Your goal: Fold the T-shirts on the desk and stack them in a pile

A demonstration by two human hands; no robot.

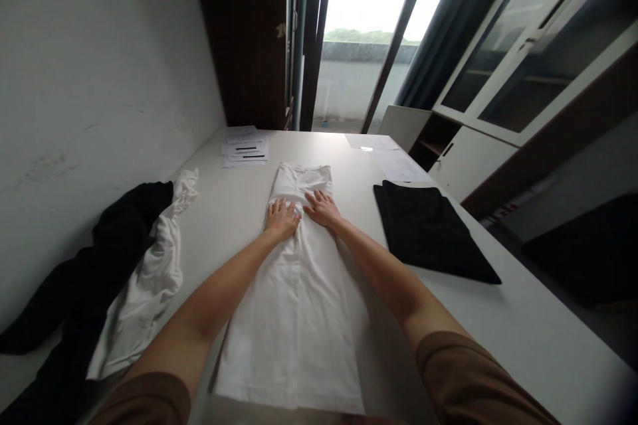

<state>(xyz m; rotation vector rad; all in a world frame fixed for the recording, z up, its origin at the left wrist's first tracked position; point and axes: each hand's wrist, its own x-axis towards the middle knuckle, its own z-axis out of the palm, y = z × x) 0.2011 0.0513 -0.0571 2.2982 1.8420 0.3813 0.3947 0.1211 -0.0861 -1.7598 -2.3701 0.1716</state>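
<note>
A white garment [304, 319] lies lengthwise before me on the table, narrow at its far end and wider at the near end. It looks folded, with a seam or crease running down its middle; its exact kind I cannot tell. My left hand [282, 219] rests flat on the upper left part of the cloth, fingers spread. Beside it, my right hand [323, 209] presses flat on the right side, fingers also apart. Small wrinkles gather in the cloth between the two hands.
A folded black garment [433, 229] lies to the right on the white table [214, 226]. Crumpled black clothing [90, 272] and a crumpled white garment [157, 272] lie at the left by the wall. Paper sheets [244, 146] and more papers [399, 165] rest along the far edge.
</note>
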